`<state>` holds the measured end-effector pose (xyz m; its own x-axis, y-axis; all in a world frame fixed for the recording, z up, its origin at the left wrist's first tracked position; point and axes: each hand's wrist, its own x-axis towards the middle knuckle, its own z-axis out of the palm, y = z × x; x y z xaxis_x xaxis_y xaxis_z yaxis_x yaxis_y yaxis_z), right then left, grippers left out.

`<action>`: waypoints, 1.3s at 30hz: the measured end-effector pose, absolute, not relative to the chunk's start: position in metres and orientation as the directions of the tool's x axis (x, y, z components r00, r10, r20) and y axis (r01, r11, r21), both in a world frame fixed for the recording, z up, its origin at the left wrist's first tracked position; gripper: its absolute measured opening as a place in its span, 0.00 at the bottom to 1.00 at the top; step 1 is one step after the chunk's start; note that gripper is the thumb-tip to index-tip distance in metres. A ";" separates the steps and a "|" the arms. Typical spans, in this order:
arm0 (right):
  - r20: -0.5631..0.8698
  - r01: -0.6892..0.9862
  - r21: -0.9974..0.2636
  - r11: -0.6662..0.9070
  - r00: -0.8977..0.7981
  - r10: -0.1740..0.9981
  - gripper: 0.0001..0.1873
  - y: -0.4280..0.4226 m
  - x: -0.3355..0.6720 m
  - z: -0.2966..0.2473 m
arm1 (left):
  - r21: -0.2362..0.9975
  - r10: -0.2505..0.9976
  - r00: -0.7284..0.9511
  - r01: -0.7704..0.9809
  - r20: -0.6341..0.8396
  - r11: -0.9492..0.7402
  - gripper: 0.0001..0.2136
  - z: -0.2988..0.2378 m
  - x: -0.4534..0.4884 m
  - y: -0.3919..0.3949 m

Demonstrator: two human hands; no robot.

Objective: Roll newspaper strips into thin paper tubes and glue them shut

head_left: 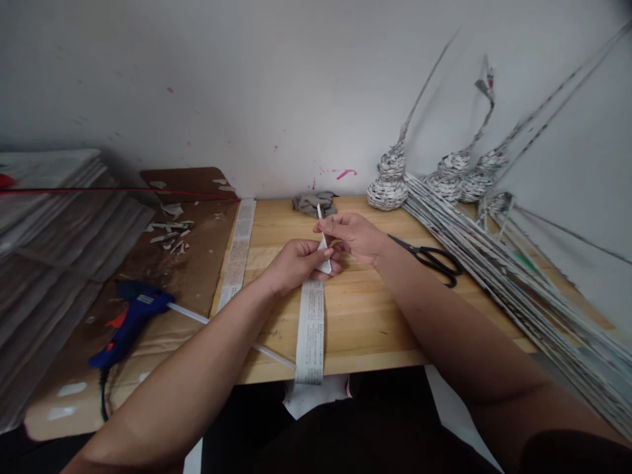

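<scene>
A strip of printed newspaper [311,329] runs from my hands down to the table's front edge. Its upper end is rolled into a thin pointed tube that sticks up past my fingers. My left hand [305,263] pinches the folded paper between thumb and fingers, low on the rolled part. Higher up, my right hand [353,236] grips the narrow tube with thumb and forefinger. The two hands nearly meet over the middle of the wooden table [365,322]. Some fingertips are hidden behind the paper.
Black-handled scissors [439,260] lie right of my hands. A blue glue gun [131,322] with a clear stick rests on cardboard at left, near stacked newspaper [59,250]. Long paper rods [494,276] and woven gourd shapes [388,191] stand at right; a grey cloth [309,203] lies behind.
</scene>
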<state>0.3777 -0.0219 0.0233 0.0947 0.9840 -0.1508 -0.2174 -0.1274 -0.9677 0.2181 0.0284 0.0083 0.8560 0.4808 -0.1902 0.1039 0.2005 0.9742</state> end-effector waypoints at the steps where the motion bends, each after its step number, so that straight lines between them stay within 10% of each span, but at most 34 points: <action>1: -0.150 -0.209 -0.969 -0.134 0.062 0.987 0.22 -0.022 0.378 0.024 | 0.974 0.482 0.855 0.101 -0.189 0.203 0.19 0.008 0.218 0.029; 39: -0.146 -0.212 -0.971 -0.113 0.143 0.979 0.19 -0.022 0.376 0.024 | 0.976 0.495 0.843 0.157 -0.213 0.153 0.16 0.012 0.220 0.023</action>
<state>0.3763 -0.0221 0.0244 0.1435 0.9789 -0.1455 -0.2116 -0.1133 -0.9708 0.2200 0.0229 0.0120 0.8426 0.4945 -0.2131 0.1569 0.1532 0.9757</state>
